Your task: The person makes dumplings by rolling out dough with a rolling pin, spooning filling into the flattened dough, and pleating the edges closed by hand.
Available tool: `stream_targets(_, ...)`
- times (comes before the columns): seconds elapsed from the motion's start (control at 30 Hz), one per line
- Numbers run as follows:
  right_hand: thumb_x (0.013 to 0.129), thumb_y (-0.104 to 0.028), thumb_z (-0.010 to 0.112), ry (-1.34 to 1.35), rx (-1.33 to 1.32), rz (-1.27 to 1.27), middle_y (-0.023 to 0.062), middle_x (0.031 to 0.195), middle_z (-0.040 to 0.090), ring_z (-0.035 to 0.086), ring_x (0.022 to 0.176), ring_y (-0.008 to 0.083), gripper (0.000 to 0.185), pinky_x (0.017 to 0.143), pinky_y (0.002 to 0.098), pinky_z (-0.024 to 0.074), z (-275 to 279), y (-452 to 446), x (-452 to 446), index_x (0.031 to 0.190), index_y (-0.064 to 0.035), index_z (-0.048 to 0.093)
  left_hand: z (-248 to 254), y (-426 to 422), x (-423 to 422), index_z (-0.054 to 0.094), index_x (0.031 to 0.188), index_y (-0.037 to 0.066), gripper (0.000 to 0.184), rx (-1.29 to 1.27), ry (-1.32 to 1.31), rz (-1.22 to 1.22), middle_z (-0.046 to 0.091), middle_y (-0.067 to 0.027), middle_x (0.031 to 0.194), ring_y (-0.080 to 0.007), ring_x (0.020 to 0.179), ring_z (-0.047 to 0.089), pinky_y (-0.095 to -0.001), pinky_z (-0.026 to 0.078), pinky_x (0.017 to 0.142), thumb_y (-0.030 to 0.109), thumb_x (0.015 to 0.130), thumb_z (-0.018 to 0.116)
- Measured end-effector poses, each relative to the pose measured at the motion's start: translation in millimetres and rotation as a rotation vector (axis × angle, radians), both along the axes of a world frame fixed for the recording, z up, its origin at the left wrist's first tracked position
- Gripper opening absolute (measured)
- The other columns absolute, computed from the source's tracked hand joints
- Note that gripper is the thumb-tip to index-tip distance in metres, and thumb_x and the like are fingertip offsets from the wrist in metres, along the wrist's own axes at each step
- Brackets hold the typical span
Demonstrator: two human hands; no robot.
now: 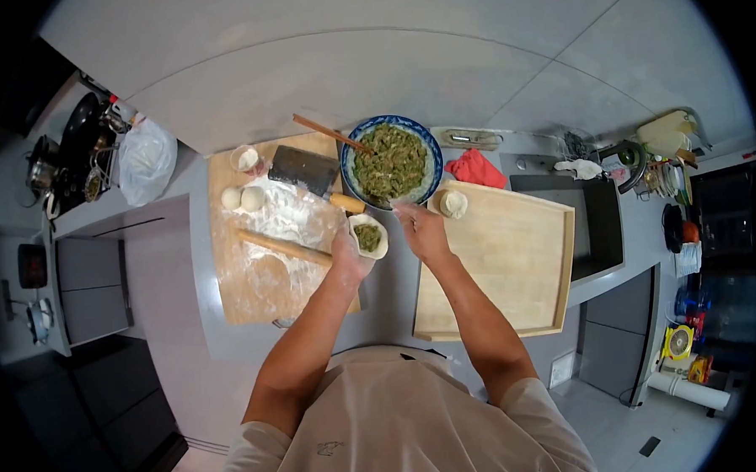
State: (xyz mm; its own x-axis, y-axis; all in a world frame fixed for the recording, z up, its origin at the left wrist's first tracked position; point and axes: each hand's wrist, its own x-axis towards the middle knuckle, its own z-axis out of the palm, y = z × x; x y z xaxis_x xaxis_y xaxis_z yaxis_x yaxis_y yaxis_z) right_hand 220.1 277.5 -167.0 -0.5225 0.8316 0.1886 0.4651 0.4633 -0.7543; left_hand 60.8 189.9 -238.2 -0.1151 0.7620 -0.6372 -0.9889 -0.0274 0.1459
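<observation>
My left hand (347,252) holds a round dough wrapper (381,241) with green filling (367,236) in its middle. Just right of it, my right hand (422,230) is at the lower rim of a blue-patterned bowl (431,141); its fingertips look bent together, and whether they hold anything is too small to tell. Green filling fills the bowl, and wooden chopsticks (327,131) lean out over its left rim. Beside my right hand, a formed dumpling (453,204) sits at the upper left corner of a wooden tray (502,264).
On the left, a floured wooden board (232,284) bears a rolling pin (284,247), dough balls (251,198), a small cup (245,160) and a cleaver (303,169). A red cloth (475,169) lies behind the tray. At the right is a sink (595,226).
</observation>
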Motion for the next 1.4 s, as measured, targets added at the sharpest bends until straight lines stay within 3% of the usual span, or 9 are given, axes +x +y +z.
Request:
stream_targets(0.13,0.102,-0.010,0.069,0.026,-0.091,-0.057,0.0198,0.112,0.079,0.079,0.098,0.0298,0.020,0.084,0.0367,0.0614,19,-12,9,0.117,-0.0010,0.078,-3,6,-2,0.063,0.118,0.011,0.045,-0.028,0.046,-0.009,0.071,-0.0102,0.106,-0.0323,0.098,0.071,-0.0542,0.061,0.085,0.045,0.115,0.034)
stream_targets(0.23,0.095,-0.005,0.069,0.085,-0.279,-0.099,0.0188,0.109,0.078,0.077,0.093,0.0357,0.027,0.084,0.0385,0.0617,29,-31,23,0.121,-0.0039,0.077,5,12,1,0.063,0.118,0.011,0.044,-0.048,0.072,-0.022,0.071,-0.0105,0.106,-0.0314,0.098,0.072,-0.0523,0.061,0.086,0.044,0.115,0.033)
stream_targets(0.5,0.087,0.006,0.075,0.042,0.338,0.319,0.0162,0.111,0.079,0.077,0.097,0.0335,0.029,0.087,0.0385,0.0622,55,-67,33,0.114,-0.0041,0.077,34,-4,-7,0.064,0.123,0.010,0.046,0.092,-0.026,-0.028,0.072,-0.0133,0.114,-0.0354,0.105,0.070,-0.0606,0.059,0.092,0.045,0.114,0.036)
stream_targets(0.63,0.091,0.005,0.073,0.102,0.367,0.315,0.0161,0.113,0.078,0.078,0.096,0.0317,0.024,0.087,0.0376,0.0624,74,-79,28,0.113,-0.0046,0.077,61,-8,-17,0.065,0.120,0.011,0.043,0.091,-0.054,-0.020,0.072,-0.0122,0.114,-0.0335,0.105,0.071,-0.0579,0.060,0.091,0.044,0.114,0.037)
stream_targets(0.73,0.094,0.001,0.073,0.128,0.104,0.116,0.0159,0.106,0.079,0.078,0.094,0.0283,0.023,0.084,0.0349,0.0626,79,-91,25,0.117,-0.0016,0.075,68,-15,-21,0.067,0.120,0.013,0.047,0.242,0.060,-0.046,0.072,-0.0113,0.116,-0.0337,0.107,0.070,-0.0576,0.059,0.094,0.050,0.113,0.040)
stream_targets(0.8,0.105,-0.007,0.066,0.528,-0.299,-0.162,0.0150,0.101,0.079,0.078,0.089,0.0199,0.018,0.083,0.0318,0.0622,84,-101,14,0.118,0.0046,0.073,73,-16,-25,0.067,0.120,0.013,0.047,0.262,0.063,-0.044,0.072,-0.0111,0.116,-0.0338,0.107,0.070,-0.0572,0.059,0.094,0.051,0.113,0.040)
stream_targets(0.9,0.110,-0.011,0.060,0.426,-0.470,-0.245,0.0133,0.098,0.079,0.075,0.088,0.0156,0.025,0.081,0.0309,0.0624,100,-102,2,0.118,0.0092,0.072,78,-25,-26,0.067,0.120,0.014,0.047,0.259,0.066,-0.051,0.073,-0.0107,0.117,-0.0340,0.108,0.070,-0.0564,0.059,0.094,0.052,0.113,0.041)
stream_targets(1.2,0.109,-0.013,0.060,0.632,-0.462,-0.354,0.0115,0.093,0.077,0.076,0.084,0.0170,0.025,0.079,0.0306,0.0621,87,-90,9,0.118,0.0086,0.070,87,-27,-28,0.066,0.114,0.013,0.042,0.180,0.050,-0.008,0.072,-0.0099,0.111,-0.0308,0.105,0.070,-0.0561,0.058,0.092,0.048,0.113,0.042)
stream_targets(1.4,0.107,-0.013,0.064,0.360,-0.282,-0.468,0.0106,0.090,0.075,0.071,0.078,0.0130,0.025,0.073,0.0279,0.0593,-12,-23,-13,0.117,0.0096,0.066,66,-27,-21,0.066,0.119,0.010,0.044,0.244,0.005,0.032,0.072,-0.0114,0.114,-0.0332,0.108,0.069,-0.0612,0.056,0.098,0.047,0.112,0.043)
